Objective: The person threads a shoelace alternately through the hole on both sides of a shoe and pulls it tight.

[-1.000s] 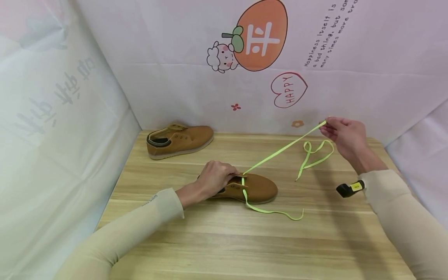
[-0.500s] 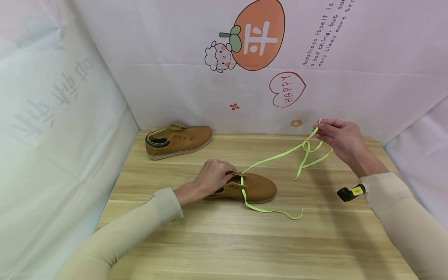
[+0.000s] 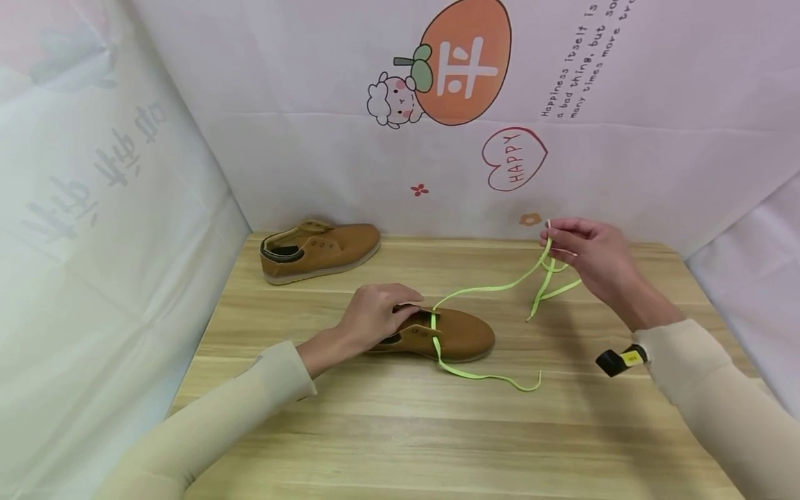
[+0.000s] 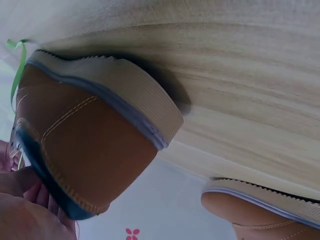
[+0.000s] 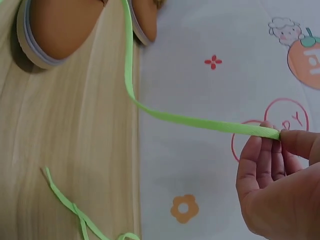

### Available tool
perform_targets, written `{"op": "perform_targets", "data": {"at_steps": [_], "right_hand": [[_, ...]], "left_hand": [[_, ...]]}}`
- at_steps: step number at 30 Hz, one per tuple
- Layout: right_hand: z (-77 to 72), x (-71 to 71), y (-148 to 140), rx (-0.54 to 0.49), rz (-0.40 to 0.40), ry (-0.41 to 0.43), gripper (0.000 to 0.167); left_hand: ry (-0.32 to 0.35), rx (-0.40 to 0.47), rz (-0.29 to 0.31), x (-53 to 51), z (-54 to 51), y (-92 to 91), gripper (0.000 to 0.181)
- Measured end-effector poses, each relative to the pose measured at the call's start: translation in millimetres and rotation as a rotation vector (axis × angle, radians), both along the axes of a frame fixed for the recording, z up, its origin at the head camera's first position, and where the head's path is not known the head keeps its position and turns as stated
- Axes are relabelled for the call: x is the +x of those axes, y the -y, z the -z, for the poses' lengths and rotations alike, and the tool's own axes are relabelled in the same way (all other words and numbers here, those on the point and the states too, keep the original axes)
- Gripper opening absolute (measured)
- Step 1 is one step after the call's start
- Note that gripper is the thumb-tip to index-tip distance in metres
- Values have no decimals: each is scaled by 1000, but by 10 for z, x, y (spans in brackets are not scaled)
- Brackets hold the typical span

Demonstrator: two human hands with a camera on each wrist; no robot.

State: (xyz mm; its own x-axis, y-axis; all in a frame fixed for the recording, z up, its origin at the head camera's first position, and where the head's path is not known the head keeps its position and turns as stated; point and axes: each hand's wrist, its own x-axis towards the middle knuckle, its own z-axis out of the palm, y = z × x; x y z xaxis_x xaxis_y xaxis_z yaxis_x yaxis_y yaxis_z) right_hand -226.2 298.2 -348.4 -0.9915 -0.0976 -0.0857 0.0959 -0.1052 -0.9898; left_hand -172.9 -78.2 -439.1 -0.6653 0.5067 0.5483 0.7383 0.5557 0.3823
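A brown shoe [image 3: 465,337] lies on the wooden table, toe to the right. My left hand [image 3: 378,316] pinches the flap at its opening; in the left wrist view the shoe's heel [image 4: 95,145] hides most of the fingers. A neon-green shoelace [image 3: 481,287] crosses the front eyelets, and one end trails on the near side. Its other end is raised and pinched between the thumb and fingers of my right hand [image 3: 596,257]. Between shoe and hand the lace sags, as the right wrist view shows along the lace [image 5: 195,120].
A second brown shoe [image 3: 350,243], unlaced, sits at the table's back left. Another green lace [image 3: 539,297] lies looped below my right hand. White printed cloth [image 3: 300,139] walls the back and sides. The wooden table [image 3: 437,437] extends toward me.
My right hand has moved left and slightly down with the lace end, and the lace has gone from taut to slack. My left hand stays at the shoe's flap.
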Motion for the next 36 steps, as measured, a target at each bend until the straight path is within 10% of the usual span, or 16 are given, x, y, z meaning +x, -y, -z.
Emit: {"op": "perform_targets", "data": {"at_steps": [6, 17, 23, 36], "right_hand": [[16, 127, 159, 37, -59, 33, 12], [51, 354, 423, 126, -150, -21, 16], [74, 484, 553, 361, -193, -63, 26], [331, 663, 835, 516, -352, -117, 21]], "left_hand": [[5, 109, 41, 100, -51, 66, 9], [265, 127, -17, 265, -36, 84, 8], [344, 115, -24, 298, -30, 59, 8], [409, 57, -52, 326, 18, 2, 11]]}}
